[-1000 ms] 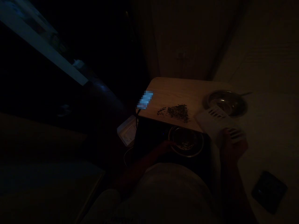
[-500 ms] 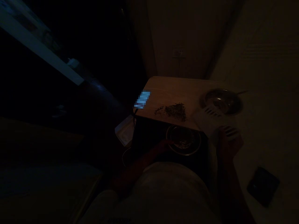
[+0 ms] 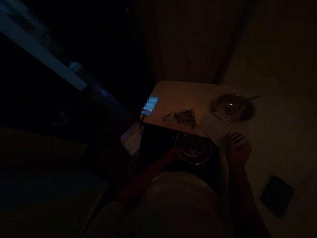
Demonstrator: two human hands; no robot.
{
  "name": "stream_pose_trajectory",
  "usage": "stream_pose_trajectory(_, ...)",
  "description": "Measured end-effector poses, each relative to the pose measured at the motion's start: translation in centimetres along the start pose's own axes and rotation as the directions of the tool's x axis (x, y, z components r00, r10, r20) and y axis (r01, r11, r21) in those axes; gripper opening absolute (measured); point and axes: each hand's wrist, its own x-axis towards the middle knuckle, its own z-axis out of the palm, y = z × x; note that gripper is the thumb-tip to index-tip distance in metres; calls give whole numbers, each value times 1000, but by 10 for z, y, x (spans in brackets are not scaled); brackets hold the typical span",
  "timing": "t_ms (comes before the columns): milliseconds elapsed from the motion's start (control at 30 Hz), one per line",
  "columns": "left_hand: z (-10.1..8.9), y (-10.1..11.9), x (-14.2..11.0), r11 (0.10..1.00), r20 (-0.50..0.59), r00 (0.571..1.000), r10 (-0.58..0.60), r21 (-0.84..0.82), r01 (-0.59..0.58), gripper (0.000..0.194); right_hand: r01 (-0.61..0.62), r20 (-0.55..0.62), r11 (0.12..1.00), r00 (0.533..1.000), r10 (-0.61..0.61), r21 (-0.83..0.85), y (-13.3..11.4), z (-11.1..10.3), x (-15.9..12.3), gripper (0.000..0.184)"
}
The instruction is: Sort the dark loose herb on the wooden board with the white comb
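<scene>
The room is very dark. My left hand (image 3: 175,152) grips the left rim of a round metal bowl (image 3: 210,148), held low in front of my belly, below the table's near edge. Small pale bits (image 3: 194,152) lie in the bowl. My right hand (image 3: 238,152) is closed on a pale, flat slotted panel (image 3: 214,130), its exact kind unclear, tilted at the table's right corner. The panel's left end is near a scattered heap of small dark seed-like bits (image 3: 185,117) on the wooden tabletop (image 3: 183,92).
Behind the panel sits a wide metal bowl (image 3: 247,114) with a handle sticking out. A lit, blurred-out screen (image 3: 150,105) lies at the table's left edge. Below left is a white box (image 3: 131,140) near a cord. A dark square object (image 3: 276,196) lies at lower right.
The whole view has shifted slightly left. My right hand and the slotted panel have moved a little left, toward the heap. My left hand stays on the bowl's rim.
</scene>
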Motion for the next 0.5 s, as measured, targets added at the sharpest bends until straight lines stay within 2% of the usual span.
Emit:
stream_pose_trajectory(267,4,1,-2,1000,20,1000,2,26,-2,21,-26,66,1000,997,27,-11,-2,-2,1,32)
stream_pose_trajectory(500,-3,-3,5,1000,17,1000,-1,9,1,21,-29,106,999,994,25,32,1,-2,0,32)
